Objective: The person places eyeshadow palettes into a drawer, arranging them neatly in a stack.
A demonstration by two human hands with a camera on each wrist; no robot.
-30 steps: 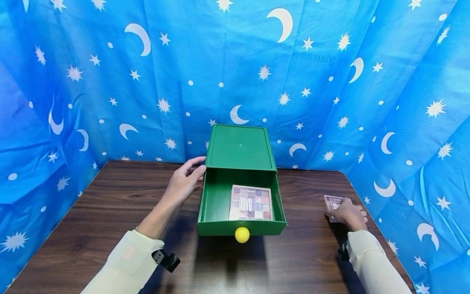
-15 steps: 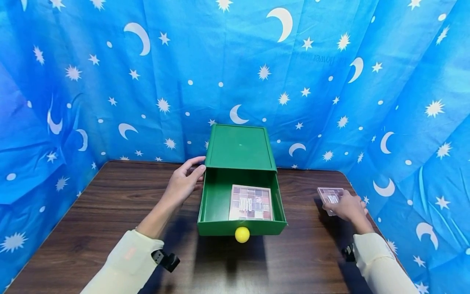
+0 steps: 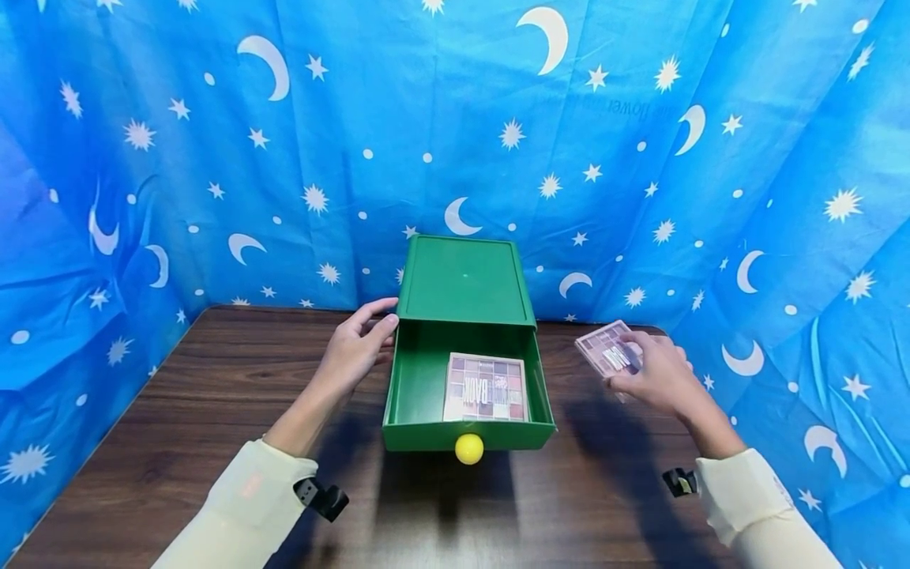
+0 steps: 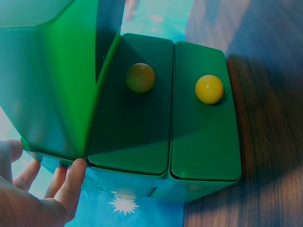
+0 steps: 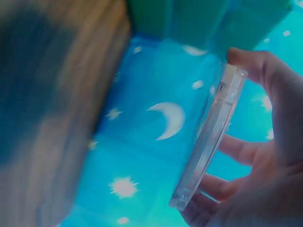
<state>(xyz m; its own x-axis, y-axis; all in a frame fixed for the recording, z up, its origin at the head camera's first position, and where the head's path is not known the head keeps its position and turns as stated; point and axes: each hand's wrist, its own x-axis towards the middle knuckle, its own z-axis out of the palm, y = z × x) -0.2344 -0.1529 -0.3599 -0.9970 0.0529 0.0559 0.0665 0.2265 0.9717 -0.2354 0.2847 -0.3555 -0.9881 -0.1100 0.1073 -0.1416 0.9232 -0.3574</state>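
Observation:
My right hand pinches a clear-lidded eyeshadow palette by its edges, held up over the table's right side. In the right wrist view that palette is edge-on and tilted, thumb at one edge and fingers along the other. A second eyeshadow palette lies flat in the pulled-out top drawer of a green drawer cabinet. My left hand touches the cabinet's left side with fingers extended; the left wrist view shows its fingertips right at the upper corner edge.
Below the top drawer, two pushed-in drawers show in the left wrist view, one with a dim yellow knob, the other with a brighter knob. A blue star-and-moon cloth surrounds the wooden table.
My right hand has lifted the palette from the table's right side and carried it left toward the cabinet, turning it. The left hand and the drawer have stayed in place.

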